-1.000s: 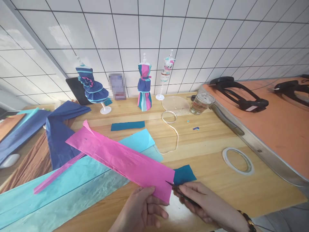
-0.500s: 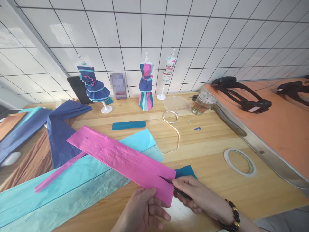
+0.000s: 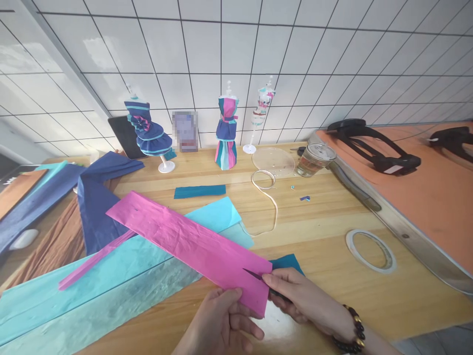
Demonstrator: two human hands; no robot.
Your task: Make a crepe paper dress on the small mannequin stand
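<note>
A long folded strip of pink tissue paper [image 3: 185, 236] runs slantwise across the table. My left hand [image 3: 231, 320] pinches its lower edge near the right end, thumb on top. With my right hand [image 3: 301, 293] I grip dark scissors [image 3: 254, 273]. One blade lies over the pink paper at its right end; the other blade is hidden beneath or behind it. Under the pink paper are light turquoise sheets [image 3: 148, 261]. A teal piece [image 3: 288, 264] lies just behind my right hand, and a narrow pink strip [image 3: 96, 261] lies to the left.
Three small dressed mannequins [image 3: 226, 130] stand along the tiled wall. A glass jar [image 3: 316, 159] and a clear disc [image 3: 273, 161] are at the back right. A tape roll [image 3: 370, 250] lies at right. Blue paper [image 3: 99, 207] and brown paper [image 3: 55, 241] cover the left side.
The whole view has shifted slightly, so things appear a little further right. The scissors have moved slightly further into the pink paper, with less of their handle showing.
</note>
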